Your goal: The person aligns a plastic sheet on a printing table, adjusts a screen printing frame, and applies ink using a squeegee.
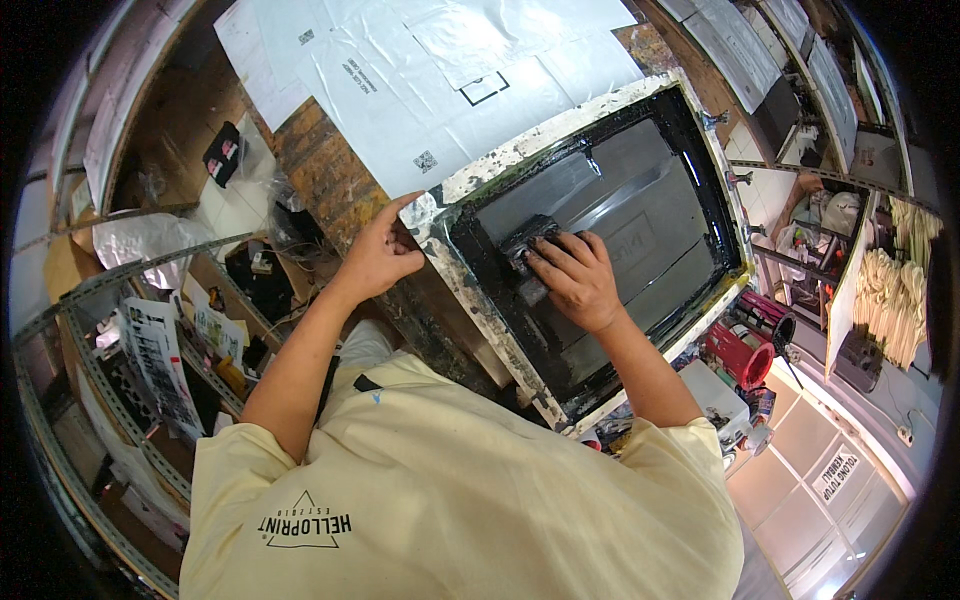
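Note:
A screen-printing frame [470, 312], its whitish border worn and blotched with black, lies tilted on the table in front of me. Dark grey mesh [640, 190] fills it, with black along the inner edges and a faint rectangular design right of the middle. My right hand [578, 280] is closed over a black bunched rag [528, 240], pressing it on the left part of the mesh; whether it is cloth or sponge is hard to tell. At the frame's far left corner, my left hand [378, 255] grips the border between index finger and thumb.
Large white printed sheets [440, 80] cover the table beyond the frame. The stained wooden table edge [330, 180] runs along their left. Metal shelving [150, 330] with papers stands left. Red containers [738, 350] and a white box [715, 395] sit close by my right elbow. Clamps [738, 178] line the frame's right side.

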Action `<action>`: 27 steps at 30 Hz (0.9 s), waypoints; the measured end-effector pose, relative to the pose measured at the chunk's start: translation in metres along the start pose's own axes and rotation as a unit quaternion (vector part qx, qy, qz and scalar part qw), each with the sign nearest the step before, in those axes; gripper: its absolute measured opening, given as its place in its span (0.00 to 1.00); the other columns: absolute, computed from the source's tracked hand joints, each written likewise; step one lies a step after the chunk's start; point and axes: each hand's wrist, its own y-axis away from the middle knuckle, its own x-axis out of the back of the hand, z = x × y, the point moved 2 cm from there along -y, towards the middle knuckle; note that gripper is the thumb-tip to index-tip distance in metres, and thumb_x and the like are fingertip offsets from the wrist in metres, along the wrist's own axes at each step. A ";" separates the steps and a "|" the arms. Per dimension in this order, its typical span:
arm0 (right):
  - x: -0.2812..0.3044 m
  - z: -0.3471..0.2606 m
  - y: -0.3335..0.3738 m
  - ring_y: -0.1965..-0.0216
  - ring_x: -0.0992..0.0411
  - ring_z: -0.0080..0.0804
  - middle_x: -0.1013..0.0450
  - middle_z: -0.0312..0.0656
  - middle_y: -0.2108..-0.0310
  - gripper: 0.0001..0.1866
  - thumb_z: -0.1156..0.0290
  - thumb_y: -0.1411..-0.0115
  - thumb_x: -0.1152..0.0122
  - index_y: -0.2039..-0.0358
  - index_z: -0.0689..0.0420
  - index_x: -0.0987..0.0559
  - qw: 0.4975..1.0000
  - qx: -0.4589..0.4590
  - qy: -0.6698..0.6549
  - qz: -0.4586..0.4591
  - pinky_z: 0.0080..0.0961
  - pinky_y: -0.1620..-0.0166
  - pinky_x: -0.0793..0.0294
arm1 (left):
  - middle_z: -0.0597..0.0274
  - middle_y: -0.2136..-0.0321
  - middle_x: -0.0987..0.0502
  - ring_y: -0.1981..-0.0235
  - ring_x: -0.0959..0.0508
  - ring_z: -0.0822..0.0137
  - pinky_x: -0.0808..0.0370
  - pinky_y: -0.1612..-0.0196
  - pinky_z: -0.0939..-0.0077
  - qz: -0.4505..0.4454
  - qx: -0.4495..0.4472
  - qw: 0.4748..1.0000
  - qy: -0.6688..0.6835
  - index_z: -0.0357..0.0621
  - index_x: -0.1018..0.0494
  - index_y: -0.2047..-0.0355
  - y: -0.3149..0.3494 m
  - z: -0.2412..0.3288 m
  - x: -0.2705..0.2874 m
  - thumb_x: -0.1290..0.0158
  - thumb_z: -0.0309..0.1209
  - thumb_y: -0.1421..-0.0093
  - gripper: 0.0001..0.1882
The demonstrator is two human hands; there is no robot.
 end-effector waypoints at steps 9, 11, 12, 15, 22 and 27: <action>-0.008 -0.007 -0.009 0.43 0.30 0.41 0.25 0.38 0.46 0.24 0.71 0.48 0.36 0.48 0.50 0.21 0.999 -0.022 0.003 -0.030 0.47 0.41 0.34 | 0.68 0.73 0.29 0.72 0.29 0.76 0.29 0.67 0.78 0.004 -0.035 0.998 0.047 0.50 0.39 0.30 -0.008 -0.021 -0.002 0.42 0.21 0.48 0.43; -0.005 -0.006 -0.016 0.43 0.30 0.41 0.25 0.38 0.46 0.26 0.72 0.51 0.34 0.48 0.50 0.21 0.999 -0.026 -0.014 -0.040 0.48 0.41 0.34 | 0.68 0.72 0.29 0.72 0.29 0.76 0.29 0.67 0.78 0.007 -0.034 0.998 0.056 0.50 0.38 0.30 -0.008 -0.023 -0.003 0.42 0.21 0.49 0.43; -0.003 -0.005 -0.018 0.43 0.30 0.41 0.25 0.38 0.46 0.27 0.73 0.52 0.34 0.48 0.50 0.21 0.998 -0.027 -0.021 -0.046 0.48 0.41 0.34 | 0.68 0.72 0.29 0.72 0.29 0.76 0.29 0.67 0.78 0.008 -0.034 0.997 0.062 0.50 0.38 0.30 -0.009 -0.023 -0.004 0.41 0.20 0.49 0.43; 0.014 0.002 -0.016 0.44 0.30 0.42 0.25 0.38 0.46 0.30 0.74 0.57 0.32 0.48 0.49 0.20 0.998 -0.052 -0.036 0.007 0.49 0.42 0.33 | 0.68 0.72 0.29 0.73 0.29 0.76 0.29 0.67 0.78 0.008 -0.022 0.999 0.036 0.49 0.38 0.31 -0.008 -0.017 -0.003 0.41 0.20 0.50 0.43; 0.001 0.011 0.016 0.44 0.29 0.43 0.25 0.38 0.45 0.29 0.74 0.56 0.31 0.49 0.48 0.19 0.999 -0.025 0.000 0.027 0.49 0.42 0.33 | 0.66 0.66 0.29 0.68 0.28 0.72 0.28 0.64 0.75 0.033 -0.063 0.997 -0.038 0.49 0.33 0.35 -0.015 -0.023 -0.001 0.40 0.21 0.54 0.41; -0.009 0.002 0.014 0.42 0.30 0.42 0.25 0.38 0.44 0.23 0.70 0.47 0.34 0.48 0.48 0.20 0.999 -0.023 0.024 0.003 0.49 0.40 0.34 | 0.54 0.48 0.32 0.43 0.31 0.54 0.33 0.40 0.66 0.047 -0.131 0.969 -0.203 0.41 0.27 0.43 -0.022 -0.008 0.012 0.36 0.26 0.61 0.39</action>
